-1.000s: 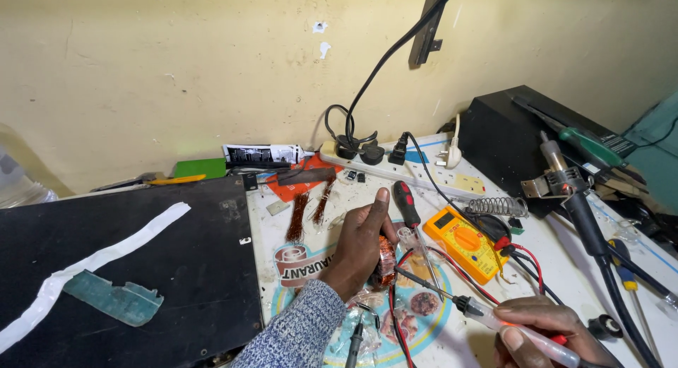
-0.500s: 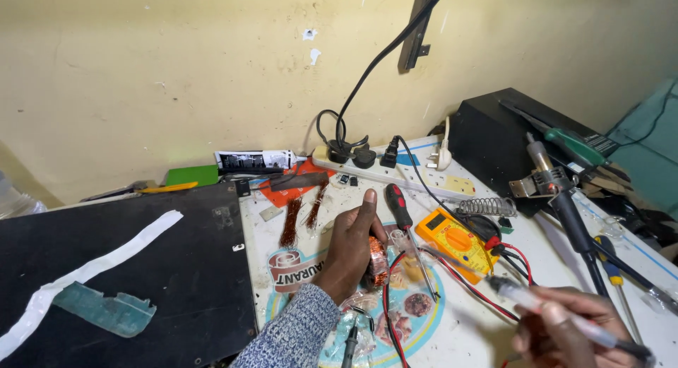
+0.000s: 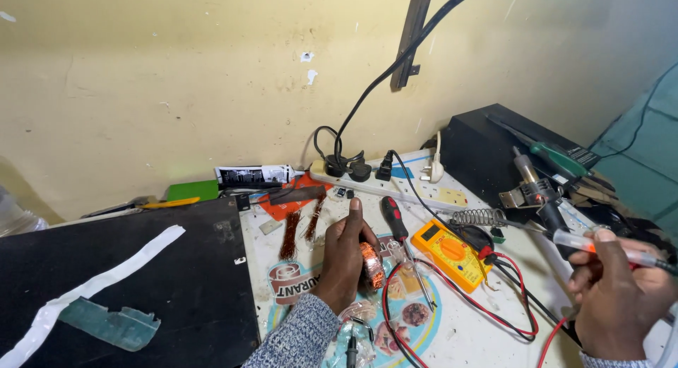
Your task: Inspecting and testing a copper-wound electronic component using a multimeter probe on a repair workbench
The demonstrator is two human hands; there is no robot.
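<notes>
My left hand (image 3: pixel 344 258) rests on the white bench and grips a small copper wire coil (image 3: pixel 371 265), thumb pointing away from me. My right hand (image 3: pixel 616 294) is at the lower right, closed around a slim clear tube with an orange band (image 3: pixel 597 246), a pen-like tool with a black lead running off right. A red and black screwdriver (image 3: pixel 395 220) lies just right of the coil. The orange multimeter (image 3: pixel 448 245) sits between my hands, its red and black leads (image 3: pixel 494 297) looping over the bench.
A white power strip (image 3: pixel 409 188) with black plugs lies along the yellow wall. A black box (image 3: pixel 494 145) at right carries a green-handled tool (image 3: pixel 561 157). A spring stand (image 3: pixel 477 217), a black board (image 3: pixel 141 283) with white tape, and two copper braid strips (image 3: pixel 289 234) surround the area.
My right hand has lifted and swung right with the pen-like tool. My left hand stays on the coil; the view has tilted slightly upward.
</notes>
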